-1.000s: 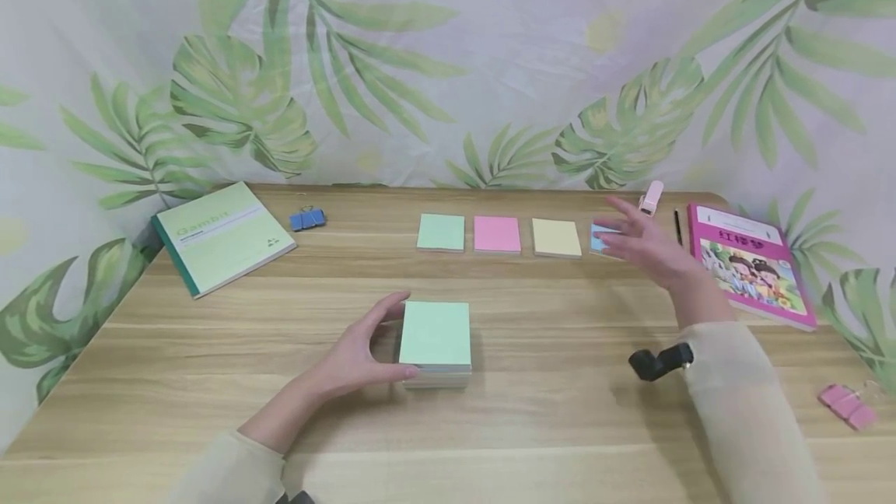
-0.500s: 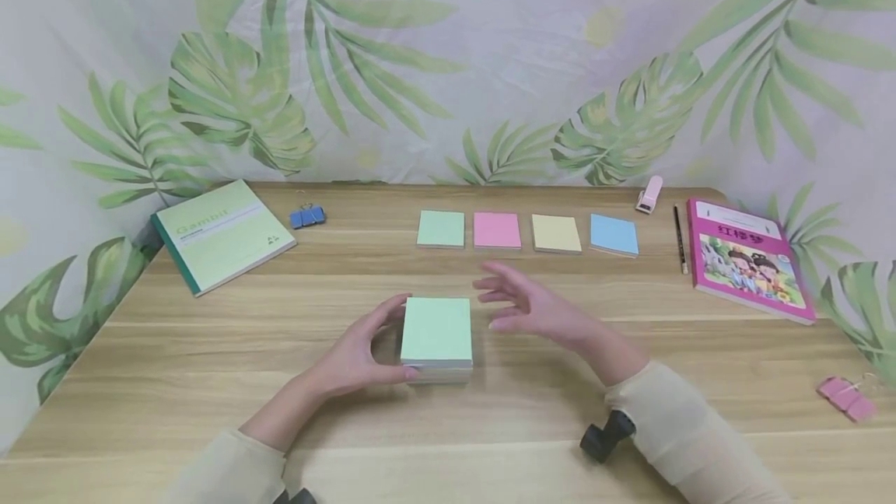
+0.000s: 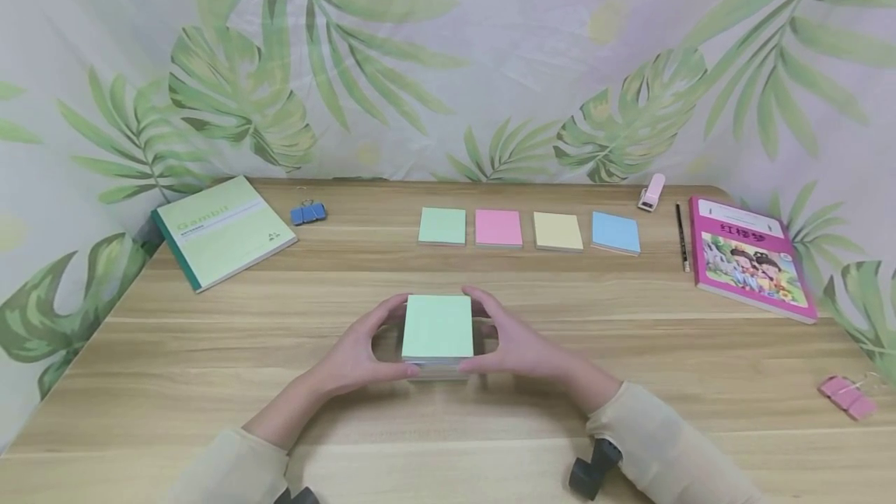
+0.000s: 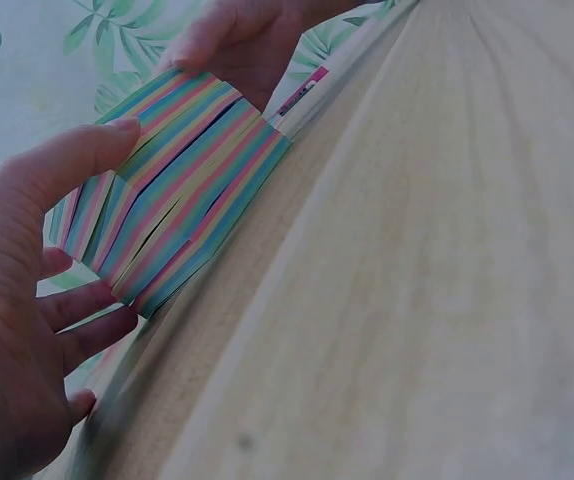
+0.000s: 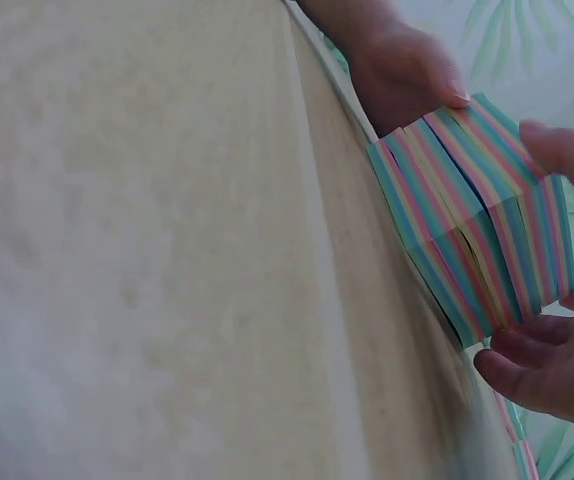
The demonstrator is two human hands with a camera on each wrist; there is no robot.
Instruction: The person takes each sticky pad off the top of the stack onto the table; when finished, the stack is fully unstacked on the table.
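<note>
- Head view: I have the left hand [image 3: 353, 356] and the right hand [image 3: 514, 344] on opposite sides of a thick sticky-note block [image 3: 437, 329], which sits on the near middle of the wooden desk [image 3: 210, 364].
- Both hands' fingers are curled round the block's edges, thumbs at the near corners; it is gripped from both sides.
- Left wrist view shows the block's side [image 4: 172, 190]: striped layers in several colours, with slight gaps between bundles.
- My judgement: it is light but loosely bound, so layers could shear or fan. I would hold it low on the side faces and squeeze evenly.
- Four thin pads lie well behind: green pad [image 3: 442, 225], pink pad [image 3: 498, 228], yellow pad [image 3: 557, 231], blue pad [image 3: 615, 232].
</note>
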